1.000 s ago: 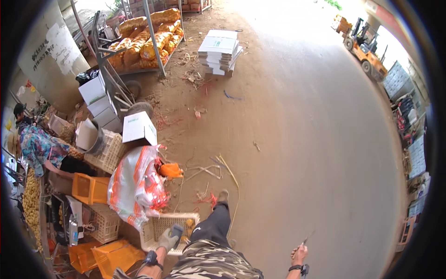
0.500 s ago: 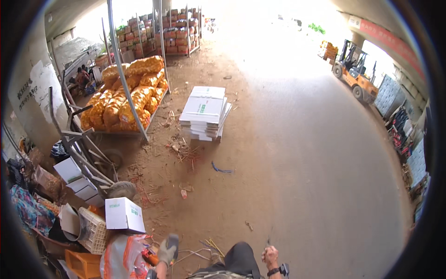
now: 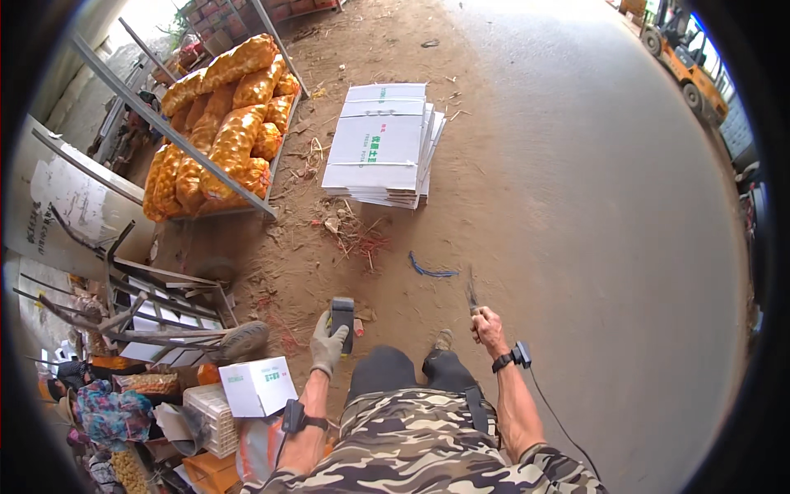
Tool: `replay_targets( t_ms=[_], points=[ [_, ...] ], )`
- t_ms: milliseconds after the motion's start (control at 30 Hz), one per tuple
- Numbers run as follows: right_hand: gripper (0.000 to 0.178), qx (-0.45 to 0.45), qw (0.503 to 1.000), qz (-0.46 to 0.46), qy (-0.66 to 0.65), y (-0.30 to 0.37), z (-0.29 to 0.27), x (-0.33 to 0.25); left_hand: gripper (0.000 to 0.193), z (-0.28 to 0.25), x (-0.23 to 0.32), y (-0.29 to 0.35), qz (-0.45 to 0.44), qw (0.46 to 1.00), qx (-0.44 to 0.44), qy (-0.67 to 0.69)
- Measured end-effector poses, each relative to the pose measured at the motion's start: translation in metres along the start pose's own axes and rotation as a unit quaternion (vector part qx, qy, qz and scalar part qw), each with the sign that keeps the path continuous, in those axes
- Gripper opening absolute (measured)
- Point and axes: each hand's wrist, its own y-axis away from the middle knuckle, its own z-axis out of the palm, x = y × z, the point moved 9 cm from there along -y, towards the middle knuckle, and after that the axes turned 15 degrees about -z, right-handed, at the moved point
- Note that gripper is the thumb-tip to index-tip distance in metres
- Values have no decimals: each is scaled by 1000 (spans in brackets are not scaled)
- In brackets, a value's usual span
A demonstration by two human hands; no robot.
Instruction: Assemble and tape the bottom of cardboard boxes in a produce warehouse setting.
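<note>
My left hand, in a grey work glove, is closed around a dark grey, block-shaped object whose kind I cannot make out. In my bare right hand is a thin, pointed tool, seemingly a knife, its narrow end pointing ahead. Both hands are out in front of my legs, well apart. Ahead lies a strapped stack of flattened white cartons with green print. Between it and my hands is a curved blue strap on the dirt.
Net sacks of yellow produce fill a metal rack at the left. Nearer are a metal hand cart, a white carton, a cream plastic crate and a person in patterned clothing. A forklift stands far right beside the paved lane.
My view has tilted down, showing more of my arms and body. I am nearer the carton stack. My left hand has come forward and right, away from the orange-and-white sack, with the dark object now visible.
</note>
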Motion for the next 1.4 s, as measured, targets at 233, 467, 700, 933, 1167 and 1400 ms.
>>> replay_targets(
  t_ms=[233,467,700,933,1167,1400],
  points=[
    [22,-117,986,-88,78,-249,75,-50,74,50,182,-174,47,999,11,-19],
    [32,-68,979,-62,180,-433,147,-42,75,130,333,-426,119,971,37,-203],
    [31,-88,973,-4,213,-516,175,-39,78,213,432,-582,174,929,59,-322],
    [28,-87,975,-27,200,-553,172,-19,75,298,470,-670,248,889,39,-383],
    [24,-78,970,-66,221,-595,171,-31,76,371,473,-697,278,859,65,-424],
    [17,-41,956,5,290,-614,167,-34,77,397,448,-697,324,782,152,-511]
  ],
)
